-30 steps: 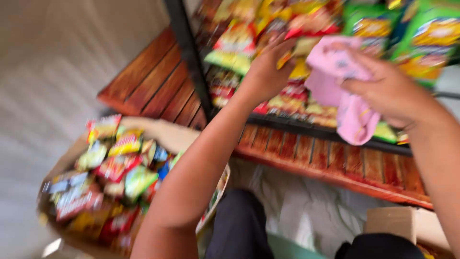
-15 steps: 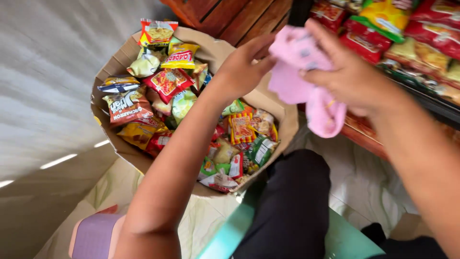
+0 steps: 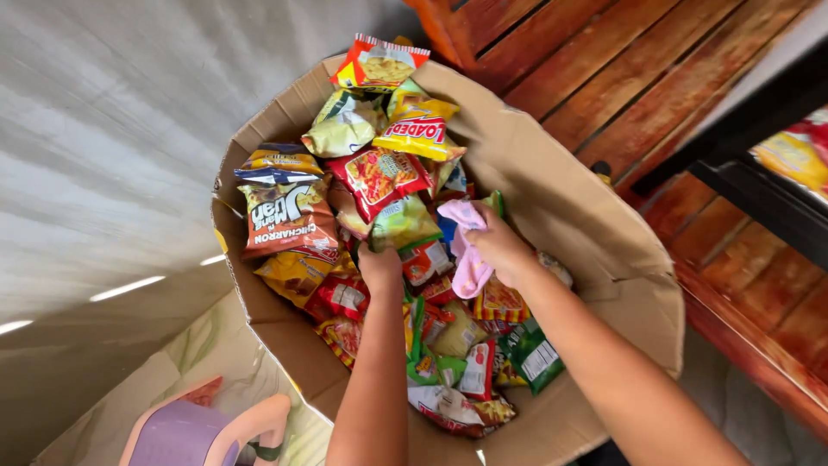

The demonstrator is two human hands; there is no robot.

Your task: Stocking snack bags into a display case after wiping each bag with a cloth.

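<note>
A: Since both arms reach down into the cardboard box (image 3: 569, 207), which hand is doing what?

B: Nearest the camera, the left hand (image 3: 380, 269) sits about the middle of the box, its fingers curled down onto a pale green snack bag (image 3: 404, 223). The grip itself is hidden behind the knuckles, so I cannot tell whether it is pinched or only touched. Just to the right, the right hand (image 3: 503, 250) is clenched around a pink cloth (image 3: 467, 250), which droops below the fist.

A: How would those bags handle?

B: I judge them very light and puffed with air, with slick film that crackles and slides. The contents are likely brittle, so squeezing the belly risks crushing them. The flat crimped seam at the top or bottom edge looks the safest place to pinch.

A: And the cloth?

B: Soft and limp, and it bunches anywhere.

A: What lies further into the box?

B: Beyond the hands, a red snack bag (image 3: 378, 177); left of it, by the box's left wall, a brown snack bag (image 3: 287, 216). At the far rim a yellow bag (image 3: 421, 129), and an orange-red bag (image 3: 378, 64) tilts over the edge. Right of the box run red wooden slats (image 3: 604, 78).
</note>
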